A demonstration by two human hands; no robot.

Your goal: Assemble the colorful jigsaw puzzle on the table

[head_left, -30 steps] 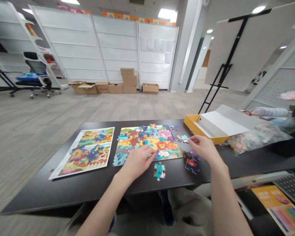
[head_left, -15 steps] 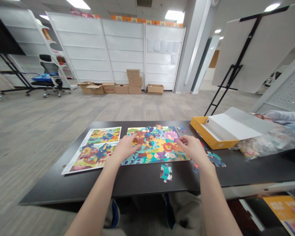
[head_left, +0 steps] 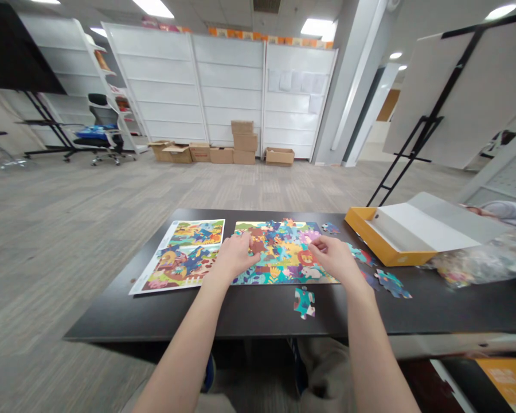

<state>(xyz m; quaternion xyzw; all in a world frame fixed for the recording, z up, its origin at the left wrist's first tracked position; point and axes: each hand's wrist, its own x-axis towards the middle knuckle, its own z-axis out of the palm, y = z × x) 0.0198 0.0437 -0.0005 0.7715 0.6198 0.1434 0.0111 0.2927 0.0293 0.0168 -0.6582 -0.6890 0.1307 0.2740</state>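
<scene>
A colourful jigsaw puzzle (head_left: 279, 269) with animal pictures lies on the dark table. My left hand (head_left: 236, 255) rests at its left side, thumb and fingers apart and fingertips on the puzzle. Above the right part of the puzzle is my right hand (head_left: 333, 255), thumb and fingertips pinched together; whatever is between them is too small to make out. It covers part of the picture beside a lion. In front of the puzzle lies a loose teal puzzle piece (head_left: 304, 303). More loose pieces (head_left: 393, 283) lie to the right, partly behind my right forearm.
Left of the puzzle is a printed picture sheet (head_left: 152, 269). An open yellow box (head_left: 389, 252) stands at the table's right, with a clear plastic bag (head_left: 477, 261) beside it. One small piece (head_left: 330, 228) lies at the back edge. Cardboard boxes (head_left: 245, 150) line the far shelves.
The view has turned a little left, so the scene sits further right. My right hand has shifted left over the puzzle, covering one lion. My left hand stays on the puzzle's left side.
</scene>
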